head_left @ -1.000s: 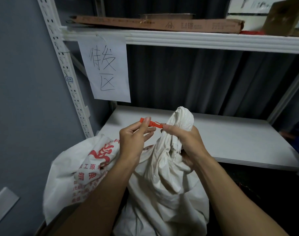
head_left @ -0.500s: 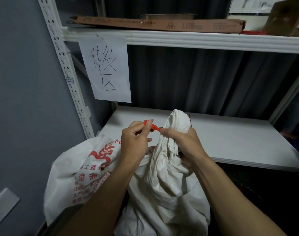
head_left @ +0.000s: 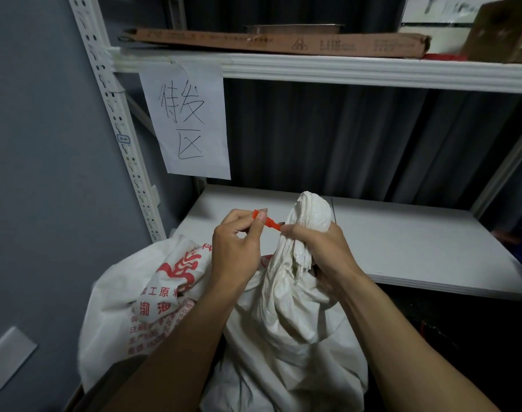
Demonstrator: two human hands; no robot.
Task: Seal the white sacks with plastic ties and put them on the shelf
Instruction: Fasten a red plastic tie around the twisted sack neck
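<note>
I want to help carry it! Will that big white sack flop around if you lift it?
Probably floppy: the white sack is creased, and its neck bunches in the right hand. It bulges, so perhaps heavy. The left hand pinches the orange tie.

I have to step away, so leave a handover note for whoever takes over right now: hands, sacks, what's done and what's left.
Left hand: pinching the free end of the orange plastic tie.
Right hand: grip closed around the bunched neck of the front white sack.
Printed sack sits behind, to the left.
Done: neck gathered, tie at the neck.
Left: finish the tie, then put the sacks on the lower shelf.
</note>
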